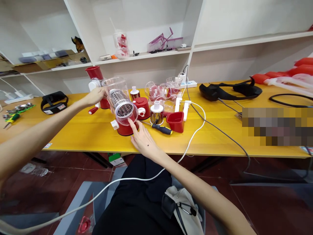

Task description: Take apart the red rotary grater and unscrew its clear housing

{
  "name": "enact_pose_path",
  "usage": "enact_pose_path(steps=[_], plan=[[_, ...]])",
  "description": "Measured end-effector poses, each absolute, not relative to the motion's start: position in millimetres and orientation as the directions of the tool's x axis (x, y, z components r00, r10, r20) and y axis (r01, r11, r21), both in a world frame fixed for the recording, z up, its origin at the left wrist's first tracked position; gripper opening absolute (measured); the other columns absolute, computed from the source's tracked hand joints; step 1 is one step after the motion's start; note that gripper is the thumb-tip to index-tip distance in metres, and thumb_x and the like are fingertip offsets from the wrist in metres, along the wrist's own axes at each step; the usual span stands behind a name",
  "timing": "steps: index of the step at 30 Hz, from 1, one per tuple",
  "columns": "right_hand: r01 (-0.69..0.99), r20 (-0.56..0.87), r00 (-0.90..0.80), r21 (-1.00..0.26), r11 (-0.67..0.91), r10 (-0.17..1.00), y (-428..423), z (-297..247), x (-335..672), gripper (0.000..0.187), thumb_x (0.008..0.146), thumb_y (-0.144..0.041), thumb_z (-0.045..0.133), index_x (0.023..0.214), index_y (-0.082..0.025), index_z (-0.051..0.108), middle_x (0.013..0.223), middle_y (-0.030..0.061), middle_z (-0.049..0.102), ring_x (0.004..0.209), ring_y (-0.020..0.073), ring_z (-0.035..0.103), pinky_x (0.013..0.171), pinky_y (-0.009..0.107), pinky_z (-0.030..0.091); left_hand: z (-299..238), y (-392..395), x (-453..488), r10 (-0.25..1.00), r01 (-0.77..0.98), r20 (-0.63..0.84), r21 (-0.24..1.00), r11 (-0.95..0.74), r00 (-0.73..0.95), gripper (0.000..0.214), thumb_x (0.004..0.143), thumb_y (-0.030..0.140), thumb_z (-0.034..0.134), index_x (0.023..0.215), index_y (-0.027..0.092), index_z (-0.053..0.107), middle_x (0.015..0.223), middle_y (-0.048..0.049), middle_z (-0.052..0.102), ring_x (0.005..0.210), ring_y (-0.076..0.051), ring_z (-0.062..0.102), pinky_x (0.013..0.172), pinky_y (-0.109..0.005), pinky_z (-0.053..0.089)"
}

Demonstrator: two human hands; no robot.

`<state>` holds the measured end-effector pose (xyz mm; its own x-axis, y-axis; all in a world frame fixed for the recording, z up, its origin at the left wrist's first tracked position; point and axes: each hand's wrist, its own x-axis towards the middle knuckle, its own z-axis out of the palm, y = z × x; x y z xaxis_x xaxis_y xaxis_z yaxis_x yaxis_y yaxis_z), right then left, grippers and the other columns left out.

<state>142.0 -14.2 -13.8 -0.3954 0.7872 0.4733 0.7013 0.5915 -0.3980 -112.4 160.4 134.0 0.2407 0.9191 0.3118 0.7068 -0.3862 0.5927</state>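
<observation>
A rotary grater [125, 129] with a red base, a clear housing and a metal drum [123, 107] inside stands before me on the table. My left hand [96, 97] has its fingers closed at the back left of the clear housing; the fingertips are partly hidden. At the front rim, my right hand [144, 138] touches the grater with an outstretched index finger, its thumb apart below. Just right of that hand lies a black and yellow screwdriver [161, 129]. Beyond it are a loose grater drum [156, 113], a red hopper [175, 122] and another red base [142, 107].
Behind the left hand stands another red and white grater [94, 73]. Clear plastic parts [156, 91] sit further back. A white cable [195, 132] crosses the table and my lap. Black headgear [230, 91] lies right, a black strap [54, 101] left. Shelves [141, 55] rise behind the table.
</observation>
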Motion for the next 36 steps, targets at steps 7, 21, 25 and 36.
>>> enact_pose_path(steps=[7, 21, 25, 36], plan=[[0.676, 0.487, -0.394, -0.421, 0.604, 0.780, -13.2, -17.4, 141.4, 0.072, 0.098, -0.014, 0.041, 0.166, -0.018, 0.019, 0.155, 0.0260, 0.036, 0.144, 0.0346, 0.048, 0.115, 0.057, 0.048, 110.9, 138.9, -133.1, 0.923, 0.762, 0.131, 0.529, -0.373, 0.361, 0.031, 0.083, 0.031, 0.065, 0.110, 0.015, 0.069, 0.103, -0.0087, 0.079, 0.104, -0.027, 0.071, 0.105, -0.047, 0.056], [0.677, 0.494, -0.384, -0.424, 0.602, 0.780, -14.3, -16.9, 140.9, 0.070, 0.099, -0.016, 0.042, 0.166, -0.018, 0.021, 0.154, 0.0256, 0.038, 0.141, 0.0338, 0.052, 0.114, 0.056, 0.049, 78.3, 155.6, -110.4, 0.727, 0.617, 0.344, 0.385, -0.687, 0.594, 0.030, 0.076, 0.040, 0.073, 0.096, 0.019, 0.077, 0.130, -0.0143, 0.070, 0.131, -0.035, 0.058, 0.122, -0.055, 0.040], [0.697, 0.504, -0.368, -0.406, 0.591, 0.781, -14.4, -18.9, 143.6, 0.069, 0.099, -0.017, 0.043, 0.165, -0.020, 0.023, 0.155, 0.0239, 0.038, 0.140, 0.0344, 0.053, 0.112, 0.056, 0.051, 64.1, 153.6, -122.7, 0.777, 0.710, 0.375, 0.330, -0.622, 0.506, 0.025, 0.081, 0.042, 0.070, 0.089, 0.019, 0.074, 0.111, -0.0133, 0.070, 0.121, -0.036, 0.061, 0.116, -0.056, 0.045], [0.675, 0.702, -0.173, -0.426, 0.602, 0.691, -4.0, -16.0, 121.5, 0.054, 0.102, -0.042, 0.057, 0.147, -0.019, 0.037, 0.149, 0.0216, 0.044, 0.148, 0.0319, 0.045, 0.118, 0.058, 0.047, -17.8, 117.9, -107.0, 0.956, 0.426, 0.290, 0.871, -0.244, -0.044, 0.018, 0.093, 0.027, 0.051, 0.109, 0.020, 0.055, 0.115, -0.0129, 0.071, 0.112, -0.026, 0.069, 0.108, -0.050, 0.051]])
